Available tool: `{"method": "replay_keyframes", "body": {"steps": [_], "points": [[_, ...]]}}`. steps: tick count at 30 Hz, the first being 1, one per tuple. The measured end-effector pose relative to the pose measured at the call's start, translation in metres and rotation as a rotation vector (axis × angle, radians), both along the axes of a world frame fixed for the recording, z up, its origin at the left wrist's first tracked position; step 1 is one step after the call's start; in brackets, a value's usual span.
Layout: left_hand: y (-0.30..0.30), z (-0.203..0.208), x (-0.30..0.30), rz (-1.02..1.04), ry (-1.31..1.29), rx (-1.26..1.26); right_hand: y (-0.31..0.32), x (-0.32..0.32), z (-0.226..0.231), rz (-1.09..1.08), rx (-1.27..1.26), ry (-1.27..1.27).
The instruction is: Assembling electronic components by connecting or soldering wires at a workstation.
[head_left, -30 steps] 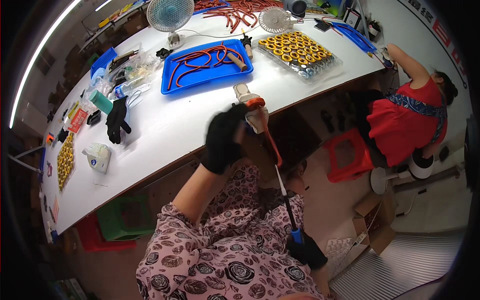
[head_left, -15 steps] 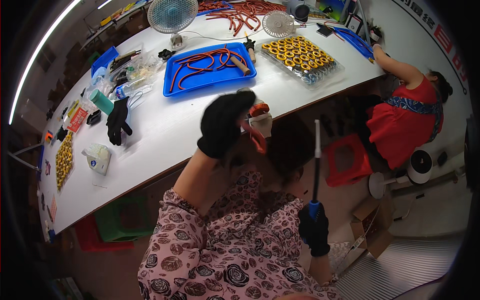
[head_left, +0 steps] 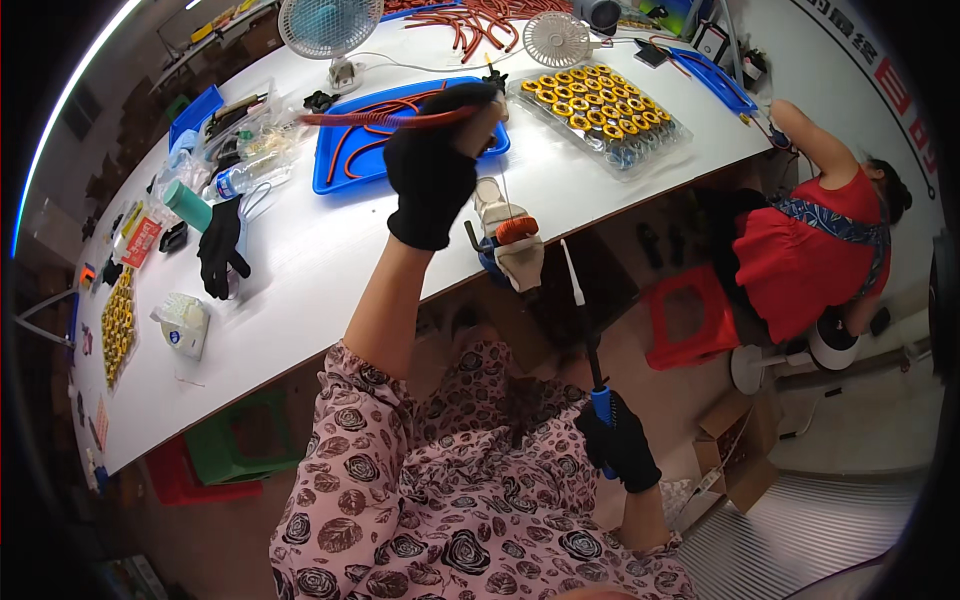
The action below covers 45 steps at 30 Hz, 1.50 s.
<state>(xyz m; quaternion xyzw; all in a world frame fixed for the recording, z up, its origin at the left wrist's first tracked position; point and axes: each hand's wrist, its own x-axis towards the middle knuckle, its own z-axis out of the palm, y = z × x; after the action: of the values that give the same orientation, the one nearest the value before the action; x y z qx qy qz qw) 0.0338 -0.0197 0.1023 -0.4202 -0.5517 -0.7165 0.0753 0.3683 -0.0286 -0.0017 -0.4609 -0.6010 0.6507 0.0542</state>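
Observation:
My left hand (head_left: 432,170), in a black glove, is raised over the front of the blue tray (head_left: 335,187). Its fingers close round a reddish-brown wire (head_left: 385,120) that sticks out to the left. Pale brown wood shows beside the fingertips; I cannot tell whether it is held. Below stands a small white-and-blue vise (head_left: 522,265) at the table edge, with an orange wire coil (head_left: 517,230) at its jaws. My right hand (head_left: 620,443), also gloved in black, grips a blue-handled tool (head_left: 590,350) with a black shaft. The tool's pale tip points up toward the vise.
Clear packaging with yellow-and-black rings (head_left: 600,105) lies right of the tray. Fans (head_left: 330,25) and red-brown wires (head_left: 485,22) stand farther back. A loose black glove (head_left: 220,250) and tissue pack (head_left: 182,325) lie left. A co-worker in red (head_left: 815,240) is at right, near a red stool (head_left: 690,315).
My left hand has risen away from the vise, swinging the red-brown wire out to the left and uncovering the coil. The right hand has shifted slightly left, its tool now leaning toward the vise.

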Motion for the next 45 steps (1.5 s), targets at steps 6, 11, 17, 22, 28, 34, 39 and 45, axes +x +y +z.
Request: {"method": "replay_keyframes", "body": {"steps": [6, 11, 17, 22, 28, 34, 39, 45], "points": [[0.001, 0.022, 0.018, 0.261, 0.866, -0.069, 0.001, -0.003, -0.004, -0.045, 0.003, 0.106], [-0.009, 0.018, 0.016, 0.205, 0.756, -0.015, -0.004, -0.008, 0.000, -0.086, -0.010, 0.130], [-0.028, -0.013, -0.009, 0.046, -0.085, 0.152, -0.008, -0.001, 0.001, -0.079, -0.016, 0.138], [-0.019, -0.038, -0.038, -0.225, -0.371, 0.444, -0.011, -0.002, 0.004, -0.021, 0.030, 0.093], [-0.002, -0.004, -0.010, -0.204, -0.270, 0.187, -0.007, -0.003, 0.000, -0.005, -0.004, 0.066], [0.002, 0.023, 0.033, 0.125, 0.758, -0.107, -0.001, -0.009, -0.002, -0.027, -0.015, 0.127], [0.007, 0.019, 0.005, 0.010, 0.435, 0.065, -0.001, -0.009, 0.003, -0.059, -0.025, 0.152], [-0.019, -0.017, -0.021, -0.044, -0.106, 0.269, -0.003, -0.004, -0.001, -0.083, -0.052, 0.156]]}}
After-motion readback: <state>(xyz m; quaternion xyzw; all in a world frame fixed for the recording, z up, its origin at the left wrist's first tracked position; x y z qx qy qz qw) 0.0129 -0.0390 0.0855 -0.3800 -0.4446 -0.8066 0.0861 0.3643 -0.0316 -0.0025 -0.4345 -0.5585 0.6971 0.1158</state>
